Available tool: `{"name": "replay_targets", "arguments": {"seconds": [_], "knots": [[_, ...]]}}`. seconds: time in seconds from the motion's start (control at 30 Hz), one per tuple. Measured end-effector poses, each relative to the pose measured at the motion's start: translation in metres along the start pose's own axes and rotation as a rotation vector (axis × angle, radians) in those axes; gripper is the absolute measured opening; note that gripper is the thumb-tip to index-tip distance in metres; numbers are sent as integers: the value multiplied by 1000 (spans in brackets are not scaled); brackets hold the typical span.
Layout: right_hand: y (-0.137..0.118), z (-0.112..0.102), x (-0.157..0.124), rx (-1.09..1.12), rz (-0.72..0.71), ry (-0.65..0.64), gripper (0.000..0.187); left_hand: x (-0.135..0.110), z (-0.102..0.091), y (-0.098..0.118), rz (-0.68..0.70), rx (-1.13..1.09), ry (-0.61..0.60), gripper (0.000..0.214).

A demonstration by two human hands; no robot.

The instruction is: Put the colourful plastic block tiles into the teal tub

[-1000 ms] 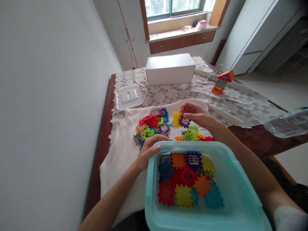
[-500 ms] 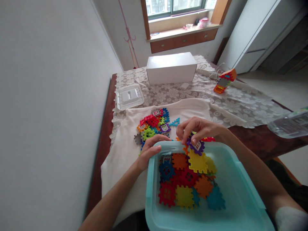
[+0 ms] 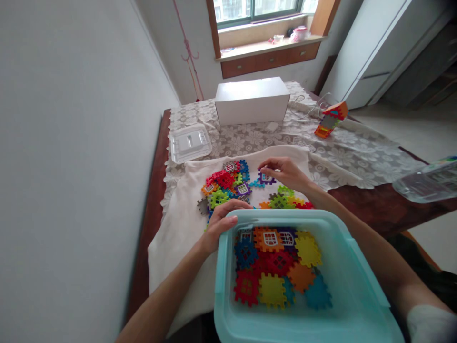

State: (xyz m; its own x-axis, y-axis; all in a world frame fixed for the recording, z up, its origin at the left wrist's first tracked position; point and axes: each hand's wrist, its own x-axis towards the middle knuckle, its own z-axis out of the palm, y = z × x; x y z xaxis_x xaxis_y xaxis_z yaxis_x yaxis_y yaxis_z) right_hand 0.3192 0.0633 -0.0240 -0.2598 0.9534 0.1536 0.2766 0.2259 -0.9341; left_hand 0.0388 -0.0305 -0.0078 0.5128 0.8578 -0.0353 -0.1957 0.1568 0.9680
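Observation:
My left hand (image 3: 224,218) is closed on the far left corner of a light teal plastic bin (image 3: 357,286), thumb over the rim. Inside lie several interlocking plastic tiles, among them a yellow tile (image 3: 272,290), a red tile (image 3: 246,287) and an orange window tile (image 3: 267,239). Beyond the bin, my right hand (image 3: 283,172) pinches a purple window tile (image 3: 267,178) over the white cloth, beside a light blue triangular piece (image 3: 256,183). A colourful tile heap (image 3: 224,183) lies to its left. Green tiles (image 3: 280,200) lie just behind the bin's far rim.
A white box (image 3: 253,102) stands at the back of the table, with a clear plastic lid (image 3: 191,144) to its left. An assembled tile model (image 3: 330,121) stands at the right, and a clear plastic bottle (image 3: 424,181) is at the right edge. A wall (image 3: 71,143) runs along the left.
My right hand has moved from the bin's far rim out over the cloth with the purple window tile. Tiles in the bin have shifted, showing window faces. My left hand stays on the rim.

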Motion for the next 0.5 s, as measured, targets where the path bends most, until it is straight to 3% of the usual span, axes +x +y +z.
{"name": "replay_targets", "arguments": {"seconds": [0.17, 0.33, 0.5], "knots": [[20, 8, 4, -375, -94, -93, 31, -1, -1, 1, 11, 39, 3, 42], [25, 3, 1, -481, -201, -241, 47, -2, -2, 2, 5, 50, 2, 40], [24, 2, 1, -603, -250, -328, 29, -1, -1, 2, 31, 57, 0, 40]]}}
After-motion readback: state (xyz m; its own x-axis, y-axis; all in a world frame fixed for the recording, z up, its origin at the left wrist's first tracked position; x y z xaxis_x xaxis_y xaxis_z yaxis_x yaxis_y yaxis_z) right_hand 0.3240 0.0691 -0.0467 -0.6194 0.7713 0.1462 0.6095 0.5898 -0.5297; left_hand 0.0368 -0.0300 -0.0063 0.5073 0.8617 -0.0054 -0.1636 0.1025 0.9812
